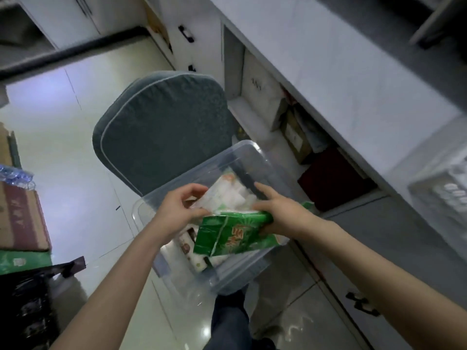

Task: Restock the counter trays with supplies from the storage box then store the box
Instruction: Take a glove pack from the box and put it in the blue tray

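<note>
Pinching packet (pixel 228 195) between left hand (pixel 177 210) and right hand (pixel 276 214).

Head-worn view, steeply downward, close

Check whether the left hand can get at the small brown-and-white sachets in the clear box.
Probably not yet: the left hand pinches a clear packet. The storage box is open-topped and the sachets lie just under that hand, partly beneath the green packet.
</note>
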### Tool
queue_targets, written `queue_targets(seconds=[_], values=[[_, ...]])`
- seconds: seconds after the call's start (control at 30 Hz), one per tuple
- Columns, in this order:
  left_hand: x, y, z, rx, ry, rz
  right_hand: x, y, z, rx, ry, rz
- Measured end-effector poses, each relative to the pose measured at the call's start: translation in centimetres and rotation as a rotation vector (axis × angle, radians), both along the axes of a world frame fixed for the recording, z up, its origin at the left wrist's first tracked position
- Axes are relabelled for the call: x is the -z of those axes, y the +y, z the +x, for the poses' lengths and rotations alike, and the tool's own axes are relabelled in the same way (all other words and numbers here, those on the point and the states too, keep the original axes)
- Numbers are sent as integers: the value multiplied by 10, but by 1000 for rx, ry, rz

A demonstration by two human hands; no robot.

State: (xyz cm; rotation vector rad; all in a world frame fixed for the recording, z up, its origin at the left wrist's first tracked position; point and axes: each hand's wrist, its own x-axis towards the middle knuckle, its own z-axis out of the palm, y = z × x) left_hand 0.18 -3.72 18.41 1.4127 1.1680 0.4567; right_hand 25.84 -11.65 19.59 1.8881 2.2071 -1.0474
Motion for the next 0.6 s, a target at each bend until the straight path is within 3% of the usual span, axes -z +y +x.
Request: queue_targets(seconds=[0.17, 0.6], values=[[-74, -39, 56, 177, -193, 11, -80, -67, 53, 136, -25, 44], [-186, -179, 269, 789, -241, 321, -222, -284, 182, 516, -256, 215]])
